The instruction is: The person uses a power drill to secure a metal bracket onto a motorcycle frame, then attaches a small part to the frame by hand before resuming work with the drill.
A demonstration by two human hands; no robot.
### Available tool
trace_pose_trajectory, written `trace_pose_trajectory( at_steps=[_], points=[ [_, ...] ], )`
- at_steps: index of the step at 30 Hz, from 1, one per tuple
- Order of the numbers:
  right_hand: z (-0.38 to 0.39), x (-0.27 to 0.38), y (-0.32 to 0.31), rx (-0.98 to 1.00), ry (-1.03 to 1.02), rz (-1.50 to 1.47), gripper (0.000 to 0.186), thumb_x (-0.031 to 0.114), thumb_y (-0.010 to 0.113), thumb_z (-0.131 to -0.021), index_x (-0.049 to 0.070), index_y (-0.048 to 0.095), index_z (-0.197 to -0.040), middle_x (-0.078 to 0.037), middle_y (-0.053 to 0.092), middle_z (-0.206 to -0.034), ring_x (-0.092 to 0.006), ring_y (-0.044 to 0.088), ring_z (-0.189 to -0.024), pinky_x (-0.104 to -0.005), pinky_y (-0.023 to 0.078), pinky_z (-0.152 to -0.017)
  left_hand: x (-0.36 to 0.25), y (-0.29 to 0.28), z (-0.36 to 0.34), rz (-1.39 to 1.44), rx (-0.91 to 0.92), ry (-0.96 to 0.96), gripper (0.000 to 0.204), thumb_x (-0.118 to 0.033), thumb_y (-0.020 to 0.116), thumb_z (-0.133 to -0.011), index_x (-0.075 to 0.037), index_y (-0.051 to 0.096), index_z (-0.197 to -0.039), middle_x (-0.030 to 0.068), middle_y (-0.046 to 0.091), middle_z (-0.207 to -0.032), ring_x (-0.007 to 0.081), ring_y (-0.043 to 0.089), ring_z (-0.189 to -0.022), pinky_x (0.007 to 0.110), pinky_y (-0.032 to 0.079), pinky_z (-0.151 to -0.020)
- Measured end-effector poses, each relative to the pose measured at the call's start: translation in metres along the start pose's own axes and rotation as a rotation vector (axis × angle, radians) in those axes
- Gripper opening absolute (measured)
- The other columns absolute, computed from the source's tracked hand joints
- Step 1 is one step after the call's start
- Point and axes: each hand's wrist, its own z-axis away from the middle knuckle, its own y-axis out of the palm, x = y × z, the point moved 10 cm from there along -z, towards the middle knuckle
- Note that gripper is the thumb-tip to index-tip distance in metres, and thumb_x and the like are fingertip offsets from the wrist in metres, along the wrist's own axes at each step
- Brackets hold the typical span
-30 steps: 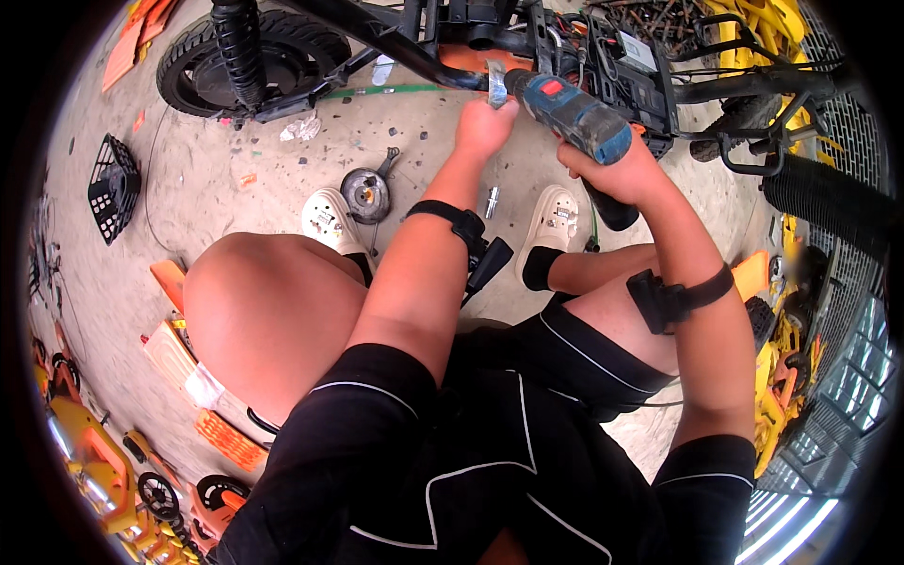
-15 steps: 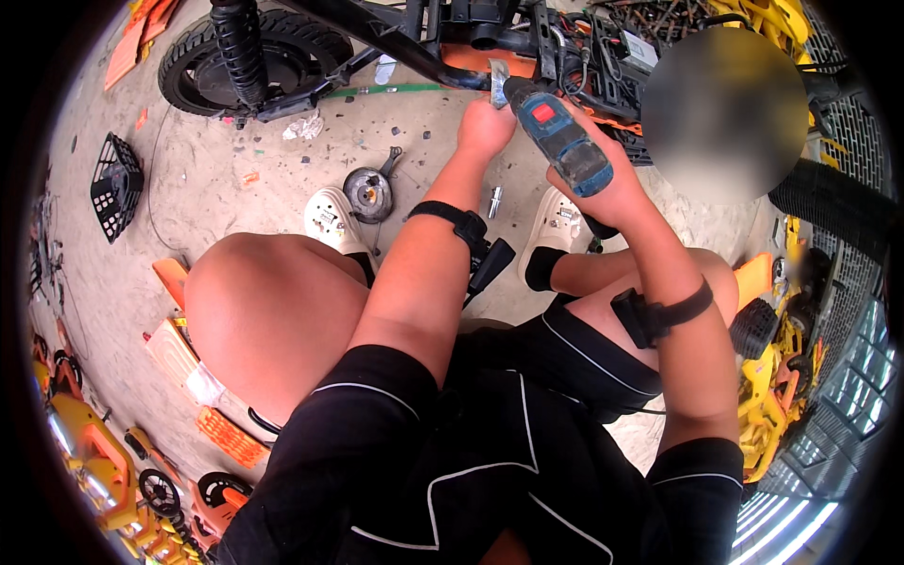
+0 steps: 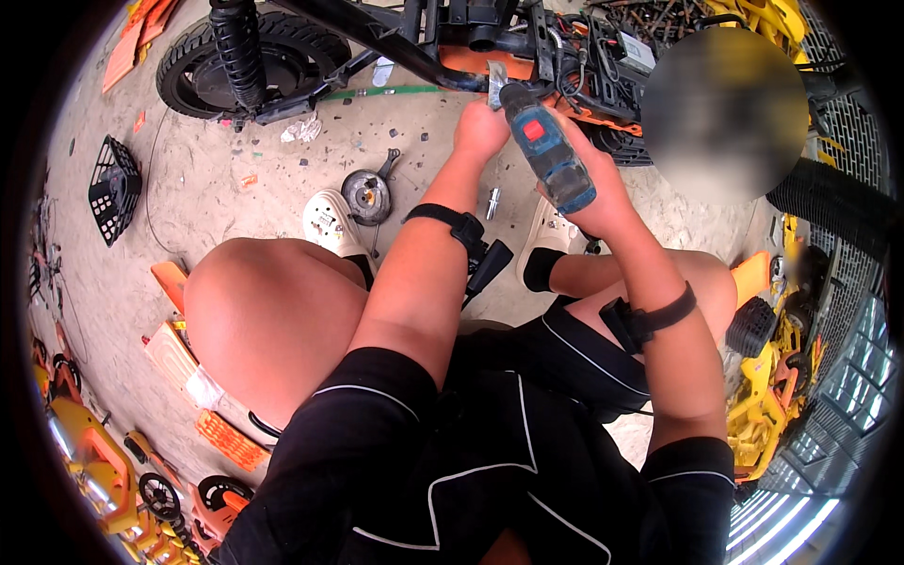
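Note:
My right hand (image 3: 599,188) grips a blue-and-black cordless drill (image 3: 556,168), whose nose points up-left at a small silver metal bracket (image 3: 495,81) against the black vehicle frame (image 3: 428,58). My left hand (image 3: 480,127) is closed at the lower end of that bracket, just left of the drill's nose; its fingertips are hidden, as is the contact at the drill's tip. An orange panel (image 3: 480,58) lies behind the bracket.
A rear wheel (image 3: 188,80) is at upper left. On the concrete floor lie a black grille part (image 3: 113,188), a round hub part (image 3: 365,198), a metal cylinder (image 3: 493,202) and orange panels (image 3: 229,438). Yellow parts (image 3: 763,414) crowd the right; a blurred disc covers the upper right.
My right hand and the drill have moved left and tilted more upright, the nose now closer to my left hand. My left hand stays at the bracket.

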Motion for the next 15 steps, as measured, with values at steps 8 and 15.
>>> trace_pose_trajectory(
  at_steps=[8, 15],
  points=[
    [0.006, -0.015, 0.016, 0.01, 0.049, 0.106, 0.097, 0.018, 0.077, -0.072, 0.023, 0.029, -0.156, -0.021, 0.071, -0.109, -0.0446, 0.067, -0.097, -0.0475, 0.053, -0.081, 0.006, 0.005, -0.007, -0.007, 0.024, 0.116, 0.018, -0.016, 0.072, -0.084, 0.0, 0.071, -0.092, 0.0126, 0.072, -0.084, 0.0166, 0.064, -0.076, 0.037, 0.052, -0.071],
    [0.007, -0.018, 0.023, 0.067, 0.123, 0.24, 0.099, 0.017, 0.076, -0.073, 0.025, 0.026, -0.158, -0.022, 0.071, -0.103, -0.0443, 0.067, -0.093, -0.0493, 0.052, -0.078, 0.024, 0.009, -0.017, 0.108, 0.028, 0.076, 0.022, -0.017, 0.065, -0.086, 0.003, 0.069, -0.096, 0.0281, 0.069, -0.096, 0.0452, 0.066, -0.095, 0.048, 0.054, -0.082]
  ],
)
